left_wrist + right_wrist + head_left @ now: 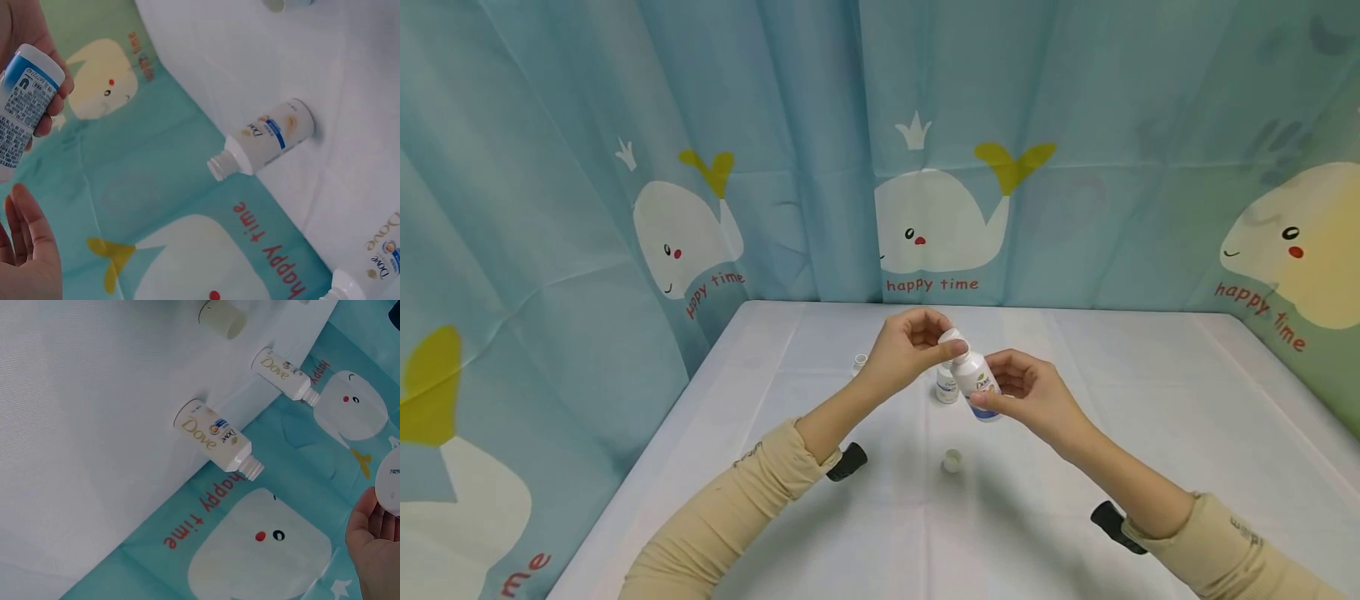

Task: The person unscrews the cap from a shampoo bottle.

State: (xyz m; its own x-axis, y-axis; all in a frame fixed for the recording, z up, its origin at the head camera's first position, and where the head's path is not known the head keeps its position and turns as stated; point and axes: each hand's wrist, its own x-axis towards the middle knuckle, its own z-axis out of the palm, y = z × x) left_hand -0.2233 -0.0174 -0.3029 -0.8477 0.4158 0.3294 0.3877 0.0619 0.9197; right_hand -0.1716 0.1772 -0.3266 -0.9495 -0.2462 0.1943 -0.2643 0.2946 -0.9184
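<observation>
A white Dove bottle [979, 382] with a blue lower end is held tilted above the table, its white top leaning toward my left hand. My right hand [1037, 398] grips its body between thumb and fingers. At the top, my left hand [901, 350] pinches the white cap [952, 336] with thumb and fingers. The left wrist view shows small print on the held bottle [28, 103]. Beyond the hands, an uncapped Dove bottle [947, 390] stands upright on the table, partly hidden behind the held one. A second uncapped bottle [281, 372] stands farther left.
On the white-covered table [865, 533], a small pale cylindrical cap [952, 461] sits nearer than the bottles. A blue curtain [820, 233] with whale prints hangs behind the table and along its sides. Black wrist-camera pieces [847, 462] stick out by both sleeves.
</observation>
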